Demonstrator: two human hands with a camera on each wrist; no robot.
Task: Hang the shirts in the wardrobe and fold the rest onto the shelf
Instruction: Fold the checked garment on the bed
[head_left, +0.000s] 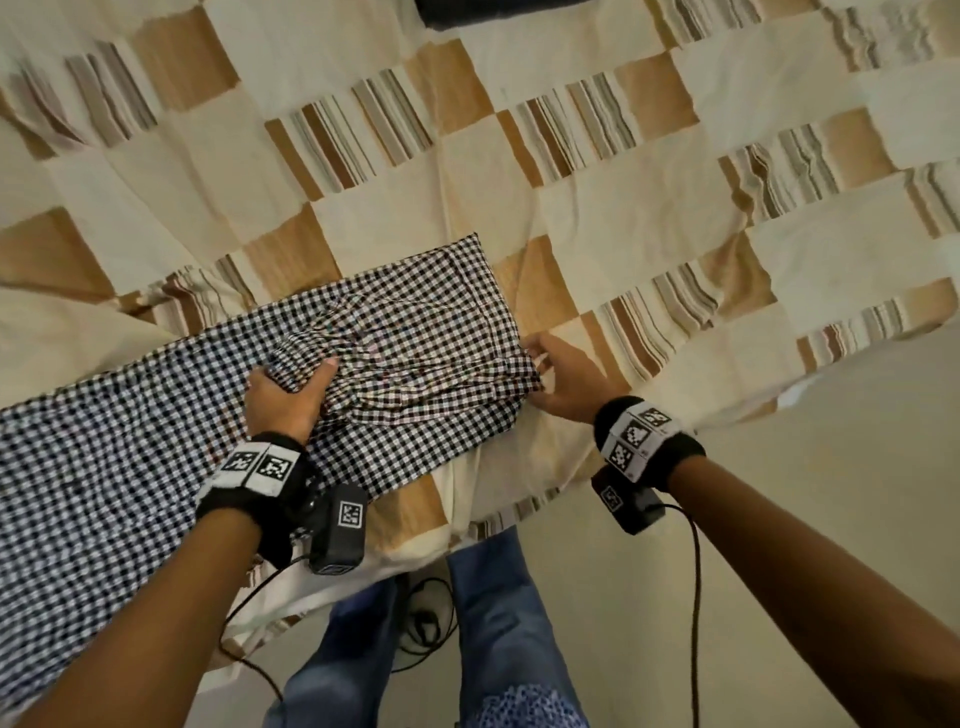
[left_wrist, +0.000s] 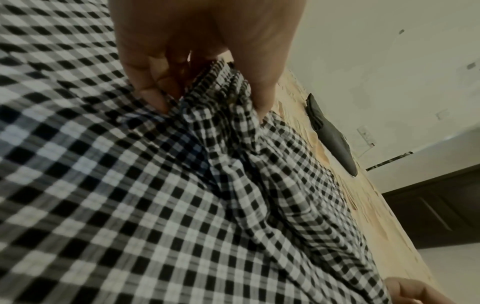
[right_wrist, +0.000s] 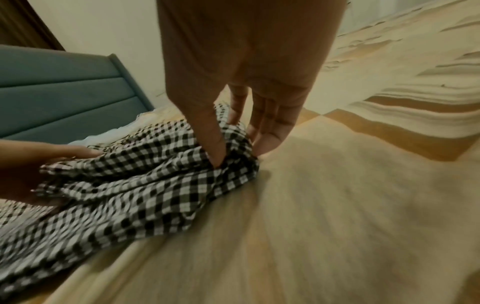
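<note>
Gathering checked garment (head_left: 415, 322) on bed (head_left: 597, 218): left hand (head_left: 283, 400) fingers bunch cloth at centre; right hand (head_left: 563, 382) pinches 3 o'clock edge, keeping fold taut.

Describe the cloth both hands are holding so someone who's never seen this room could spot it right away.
Start at the bed, covered by a cream and tan patchwork bedspread. Near its front edge lies a black-and-white checked garment, gripped by the left hand in the middle and pinched by the right hand at its end. Its small checks set it apart from the bedspread's big squares and stripes.
</note>
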